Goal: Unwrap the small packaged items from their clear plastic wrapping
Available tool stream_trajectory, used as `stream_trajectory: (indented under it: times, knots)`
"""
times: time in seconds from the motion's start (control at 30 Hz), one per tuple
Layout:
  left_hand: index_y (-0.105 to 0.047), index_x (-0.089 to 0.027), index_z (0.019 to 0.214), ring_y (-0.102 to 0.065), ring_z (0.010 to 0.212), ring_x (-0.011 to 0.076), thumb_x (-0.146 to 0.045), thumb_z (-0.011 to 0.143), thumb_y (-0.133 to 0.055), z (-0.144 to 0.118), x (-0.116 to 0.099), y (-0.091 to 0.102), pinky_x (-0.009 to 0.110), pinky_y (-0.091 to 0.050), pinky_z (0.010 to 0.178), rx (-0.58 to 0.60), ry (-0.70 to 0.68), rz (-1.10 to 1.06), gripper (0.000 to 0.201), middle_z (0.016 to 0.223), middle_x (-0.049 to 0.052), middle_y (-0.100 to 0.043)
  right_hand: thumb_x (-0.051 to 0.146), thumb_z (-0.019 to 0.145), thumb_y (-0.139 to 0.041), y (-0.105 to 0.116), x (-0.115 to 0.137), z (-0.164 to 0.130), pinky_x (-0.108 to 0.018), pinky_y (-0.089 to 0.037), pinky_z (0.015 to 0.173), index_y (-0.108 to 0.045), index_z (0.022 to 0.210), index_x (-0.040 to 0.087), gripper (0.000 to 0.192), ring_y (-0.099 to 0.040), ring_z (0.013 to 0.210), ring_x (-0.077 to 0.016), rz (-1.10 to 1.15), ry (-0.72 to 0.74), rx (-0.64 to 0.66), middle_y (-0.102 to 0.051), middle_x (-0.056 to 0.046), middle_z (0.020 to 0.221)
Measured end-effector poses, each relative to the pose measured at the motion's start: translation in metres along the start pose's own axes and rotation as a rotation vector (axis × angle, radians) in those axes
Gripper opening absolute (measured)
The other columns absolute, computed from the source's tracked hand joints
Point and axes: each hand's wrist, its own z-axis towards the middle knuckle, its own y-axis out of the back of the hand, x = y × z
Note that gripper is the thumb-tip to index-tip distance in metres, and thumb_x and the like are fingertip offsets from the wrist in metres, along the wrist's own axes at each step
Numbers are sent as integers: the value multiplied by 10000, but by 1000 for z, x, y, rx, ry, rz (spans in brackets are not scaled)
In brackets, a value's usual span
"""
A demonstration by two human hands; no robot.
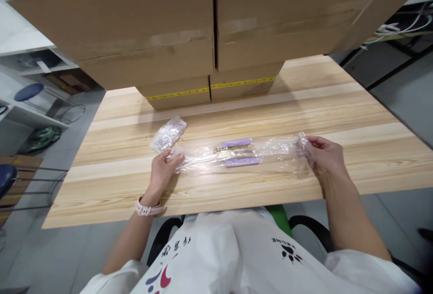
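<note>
— On the wooden table (338,104), what do you have hold of?

— A long clear plastic bag (237,153), lying flat across the boards near my edge. My left hand (161,170) pinches its left end; my right hand (323,152) has fingers closed on its right end, so it lies stretched between them.

— Anything inside?

— Two purple strips (238,142) with a gold-looking piece (233,151) between them, about mid-bag.

— And beside it?

— A small crumpled plastic packet (168,134), just beyond my left hand. Stacked cardboard boxes (209,37) stand at the far side.
</note>
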Motion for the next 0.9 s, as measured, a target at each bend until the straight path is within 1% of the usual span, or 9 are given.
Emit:
stream_trajectory:
  times: [0.1, 0.27, 0.33, 0.43, 0.5, 0.57, 0.67, 0.8, 0.9]
  knots:
    - [-697, -204, 1121, -517, 510, 133, -471, 656, -860, -4, -3, 16, 234, -391, 491, -18, -97, 184, 561, 600, -57, -583, 150, 553, -922, 31, 13, -1, -357, -527, 683, -837, 904, 194, 364, -689, 739, -188, -156, -32, 138, -780, -130, 879]
    - [-686, -266, 1149, -667, 821, 204, -417, 820, -775, -33, -25, 28, 337, -545, 712, -222, -580, 397, 373, 1033, 51, -734, 362, 795, -831, 80, 35, -30, -425, -492, 775, -823, 1054, 345, 260, -703, 825, -196, -503, 297, -3, -782, -131, 1071]
    - [-720, -268, 989, -673, 792, 204, -400, 895, -723, -46, -34, 18, 346, -548, 732, -25, -693, 430, 163, 937, 47, -748, 538, 798, -803, 81, 40, -48, -423, -486, 704, -825, 955, 348, 248, -697, 764, -217, -626, 278, 189, -789, -128, 1013]
    - [-746, -257, 933, -693, 763, 195, -423, 977, -645, -61, -41, -6, 324, -542, 711, 569, -686, 517, 199, 875, 43, -768, 693, 709, -799, 61, 39, -69, -389, -443, 600, -789, 862, 325, 399, -659, 656, -235, -953, 194, 470, -771, -89, 856]
    - [-754, -230, 1018, -713, 860, 206, -426, 1021, -591, -69, -41, -22, 322, -543, 775, 919, -654, 605, 255, 962, 55, -778, 685, 744, -755, 43, 35, -77, -356, -405, 588, -744, 896, 292, 422, -645, 656, -238, -1145, 202, 501, -745, -51, 810]
    - [-736, -201, 1110, -699, 987, 223, -402, 1052, -546, -74, -40, -34, 330, -538, 857, 1096, -660, 653, 283, 1067, 77, -760, 594, 856, -652, 30, 33, -83, -334, -382, 604, -694, 907, 261, 339, -640, 692, -235, -1229, 235, 537, -728, -30, 812]
    - [-705, -187, 1185, -654, 1094, 234, -369, 1071, -508, -79, -37, -45, 340, -527, 940, 1156, -715, 639, 292, 1148, 98, -718, 465, 938, -553, 20, 38, -88, -323, -377, 632, -639, 809, 234, 278, -600, 692, -207, -1135, 296, 732, -685, -18, 764]
    - [-664, -181, 1253, -621, 1176, 258, -353, 1070, -505, -77, -39, -54, 395, -508, 1019, 1120, -868, 654, 297, 1260, 125, -678, 493, 918, -674, 15, 61, -83, -289, -414, 606, -611, 785, 219, 311, -563, 635, -157, -632, 175, 1067, -613, 4, 703]
    - [-626, -192, 1298, -593, 1273, 281, -338, 1063, -510, -66, -47, -59, 451, -487, 1083, 1036, -983, 675, 300, 1357, 137, -647, 512, 898, -723, -2, 77, -67, -280, -468, 574, -580, 786, 223, 342, -598, 616, -145, -236, 35, 1023, -696, -19, 802]
